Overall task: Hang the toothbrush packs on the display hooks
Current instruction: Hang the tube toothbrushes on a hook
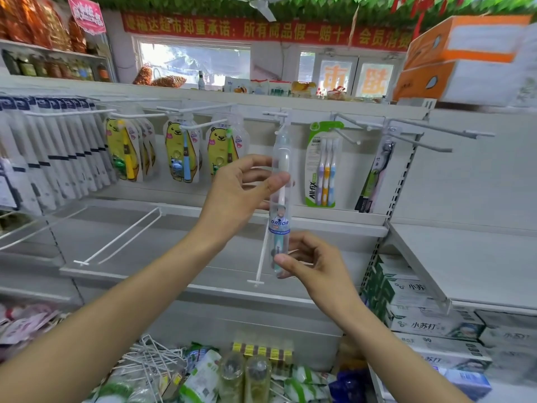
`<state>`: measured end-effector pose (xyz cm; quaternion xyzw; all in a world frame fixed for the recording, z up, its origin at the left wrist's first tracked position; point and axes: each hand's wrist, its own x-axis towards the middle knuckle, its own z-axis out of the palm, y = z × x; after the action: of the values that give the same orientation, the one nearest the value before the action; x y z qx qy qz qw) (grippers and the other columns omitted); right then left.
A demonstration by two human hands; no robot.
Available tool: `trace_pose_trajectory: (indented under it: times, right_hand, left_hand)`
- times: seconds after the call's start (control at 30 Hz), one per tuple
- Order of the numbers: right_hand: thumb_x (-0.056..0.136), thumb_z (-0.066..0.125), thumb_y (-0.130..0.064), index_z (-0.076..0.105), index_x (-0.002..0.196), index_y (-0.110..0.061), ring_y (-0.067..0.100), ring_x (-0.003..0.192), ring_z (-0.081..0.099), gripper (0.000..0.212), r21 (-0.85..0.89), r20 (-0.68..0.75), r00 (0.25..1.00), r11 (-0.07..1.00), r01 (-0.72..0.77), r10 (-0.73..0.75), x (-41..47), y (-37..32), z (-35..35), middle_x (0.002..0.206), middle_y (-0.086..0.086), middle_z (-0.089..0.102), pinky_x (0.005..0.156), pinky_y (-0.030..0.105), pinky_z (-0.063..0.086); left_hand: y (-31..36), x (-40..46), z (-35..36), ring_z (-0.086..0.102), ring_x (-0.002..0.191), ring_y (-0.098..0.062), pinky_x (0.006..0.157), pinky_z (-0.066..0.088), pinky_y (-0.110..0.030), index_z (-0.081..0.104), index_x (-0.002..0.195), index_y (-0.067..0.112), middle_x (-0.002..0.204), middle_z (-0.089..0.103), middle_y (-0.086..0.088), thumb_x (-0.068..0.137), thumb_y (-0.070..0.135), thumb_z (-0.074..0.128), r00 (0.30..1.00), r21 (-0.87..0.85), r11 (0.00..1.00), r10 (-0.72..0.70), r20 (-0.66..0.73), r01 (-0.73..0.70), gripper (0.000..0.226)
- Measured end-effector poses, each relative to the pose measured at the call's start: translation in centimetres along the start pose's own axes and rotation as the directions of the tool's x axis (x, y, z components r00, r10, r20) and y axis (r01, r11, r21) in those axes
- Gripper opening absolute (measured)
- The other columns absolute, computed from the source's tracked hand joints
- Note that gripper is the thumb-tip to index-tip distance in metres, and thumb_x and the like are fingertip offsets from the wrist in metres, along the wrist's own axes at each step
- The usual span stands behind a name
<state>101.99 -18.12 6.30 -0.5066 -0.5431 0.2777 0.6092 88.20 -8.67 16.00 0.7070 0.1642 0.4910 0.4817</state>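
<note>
Both hands (238, 184) seemingly pinch the hanging toothbrush pack (280, 199).

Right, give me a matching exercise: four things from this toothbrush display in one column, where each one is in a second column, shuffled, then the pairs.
Things
1. clear toothbrush tube
2. Allfix three-brush pack
3. bear toothbrush packs
4. loose wire hooks

Places
A. heaped at the bottom of the view, among packets
B. hanging on a hook right of the held tube
C. gripped by the left hand and pinched low by the right hand
D. hanging on hooks left of the held tube

Pairs: 1-C, 2-B, 3-D, 4-A
</note>
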Motion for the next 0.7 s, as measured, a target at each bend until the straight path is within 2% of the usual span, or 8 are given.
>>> trace_pose_trajectory:
  times: [0.13,0.23,0.33,0.47,0.7]
  right_hand:
    - [0.088,0.073,-0.005,0.07,0.107,-0.008,0.031,0.081,0.07,0.019,0.013,-0.008,1.0,1.0,0.006,-0.006,0.6,0.3,0.7,0.099,0.011,0.074,0.068,0.034,0.061]
    - [0.089,0.072,-0.007,0.071,0.109,-0.011,0.028,0.083,0.071,0.02,0.015,-0.003,1.0,1.0,0.008,-0.008,1.0,0.3,1.0,0.101,0.01,0.074,0.068,0.034,0.061]
    - [0.089,0.072,-0.008,0.07,0.11,-0.01,0.026,0.085,0.071,0.022,0.039,-0.008,1.0,0.999,-0.005,0.005,1.4,0.4,1.2,0.102,0.011,0.073,0.069,0.034,0.061]
    - [0.089,0.071,-0.007,0.069,0.111,-0.008,0.029,0.086,0.071,0.022,0.057,-0.028,0.999,0.998,-0.025,0.026,1.7,0.8,1.2,0.102,0.013,0.073,0.068,0.033,0.061]
    - [0.091,0.07,-0.008,0.069,0.11,-0.008,0.031,0.088,0.07,0.02,0.016,-0.064,0.998,1.0,-0.024,0.025,4.1,1.9,0.8,0.098,0.01,0.073,0.07,0.041,0.063]
  left_hand:
    - [-0.3,0.5,-0.5,0.074,0.074,-0.01,0.057,0.057,-0.023,0.066,0.105,0.017,0.087,0.078,0.005,0.086,0.018,0.072,0.999,-0.033,0.999,-0.014,-0.034,0.013,0.02]
    - [-0.5,1.0,-0.8,0.073,0.071,-0.008,0.054,0.054,-0.02,0.066,0.104,0.017,0.084,0.078,0.006,0.088,0.015,0.071,0.999,-0.039,0.999,-0.017,-0.047,0.015,0.017]
    - [-0.8,1.7,-0.9,0.074,0.073,-0.011,0.054,0.056,-0.022,0.066,0.11,0.009,0.086,0.078,0.004,0.088,0.015,0.071,0.998,-0.046,0.998,-0.033,-0.046,0.031,0.023]
    - [-1.8,2.4,-0.7,0.073,0.07,-0.008,0.053,0.055,-0.021,0.065,0.107,0.012,0.083,0.078,0.006,0.089,0.015,0.071,0.998,-0.039,0.999,-0.039,-0.049,0.037,0.019]
    - [-3.6,4.7,-0.3,0.073,0.071,-0.012,0.054,0.057,-0.026,0.066,0.11,0.011,0.086,0.078,0.001,0.089,0.019,0.072,0.997,-0.016,0.999,-0.049,-0.052,0.049,0.023]
